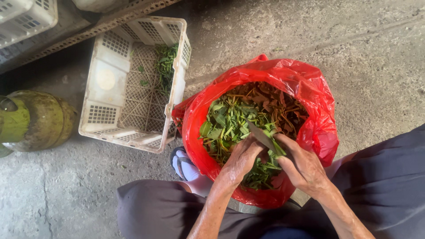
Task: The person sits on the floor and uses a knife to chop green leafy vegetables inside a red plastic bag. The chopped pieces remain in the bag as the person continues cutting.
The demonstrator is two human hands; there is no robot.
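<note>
While bunched over the red bag [310,88], left hand [241,161] curled around leafy stems [261,170], right hand [303,166] gripping a knife [261,136], trimmings kept falling inside.

Knife [262,136]: dull grey blade, angled toward 10 o'clock, lying over greens, gripped between both hands.
Leafy greens [226,121]: green leaves with brownish stems, heaped loosely inside open red plastic bag [310,88] on floor.
</note>
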